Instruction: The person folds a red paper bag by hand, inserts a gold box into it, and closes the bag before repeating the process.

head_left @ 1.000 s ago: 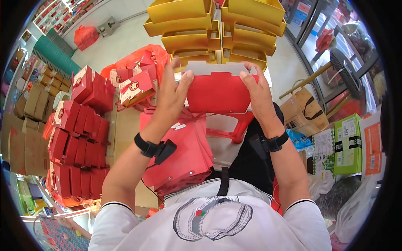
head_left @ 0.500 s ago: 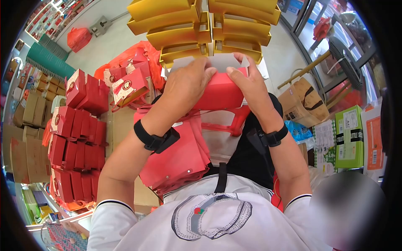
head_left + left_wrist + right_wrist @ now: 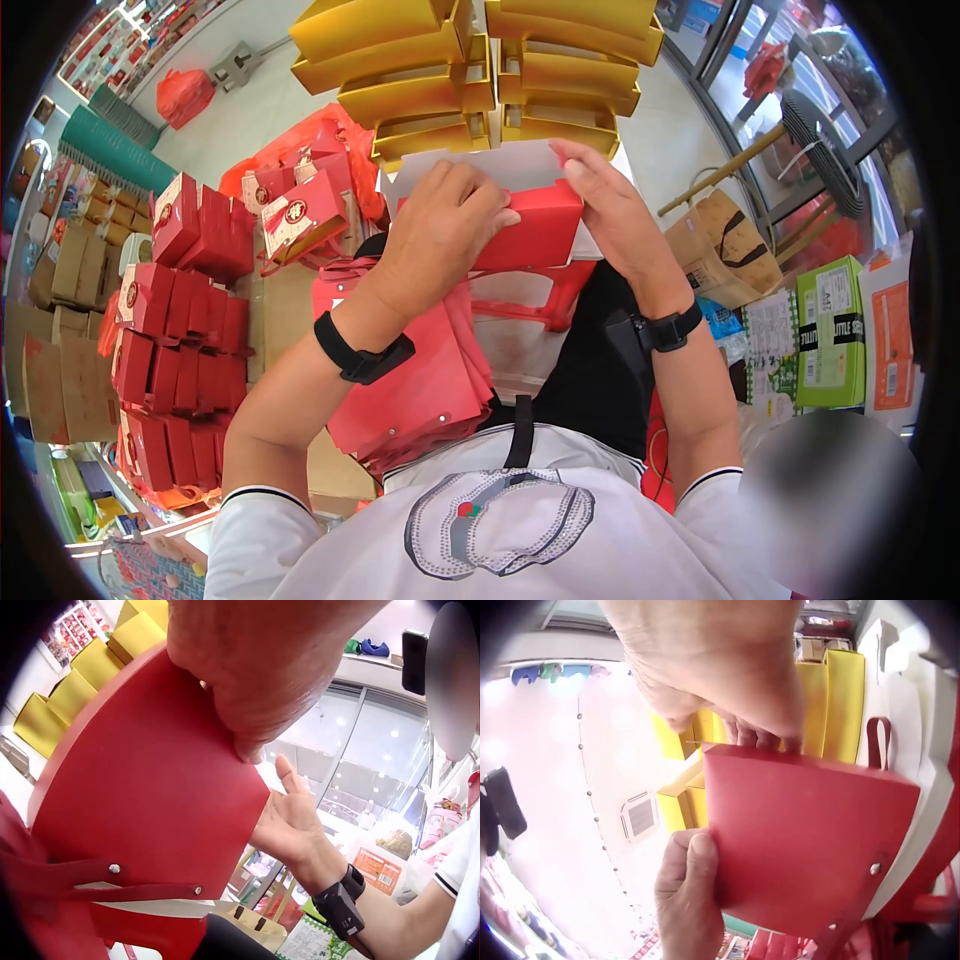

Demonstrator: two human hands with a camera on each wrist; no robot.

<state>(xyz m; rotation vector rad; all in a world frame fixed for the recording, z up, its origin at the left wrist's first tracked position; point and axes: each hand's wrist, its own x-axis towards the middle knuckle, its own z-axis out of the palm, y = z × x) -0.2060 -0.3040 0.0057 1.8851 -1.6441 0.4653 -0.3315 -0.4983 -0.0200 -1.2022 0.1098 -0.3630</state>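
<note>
A red cardboard gift box [image 3: 540, 228] with a white inside stands upright in front of me, its pale back panel [image 3: 480, 162] raised. My left hand [image 3: 440, 225] holds its front top edge, fingers bent over into the opening and thumb on the red front. At the right end, my right hand [image 3: 618, 210] pinches the upper side flap; its palm lies along the box's side in the left wrist view. A red strap [image 3: 150, 879] with silver rivets crosses the lower front. Flat red box blanks [image 3: 405, 385] lie stacked on my left thigh.
Gold open boxes [image 3: 400, 50] are stacked beyond the red box. Finished red boxes [image 3: 180, 330] pile up at the left, with more in a red bag [image 3: 345, 140]. A red stool [image 3: 535, 300] stands below. Cartons [image 3: 832, 315] and a paper bag [image 3: 722, 245] sit at the right.
The left hand has moved from the box's left end rightward onto its front top edge. The right hand has shifted from the upper edge to the right-hand side flap.
</note>
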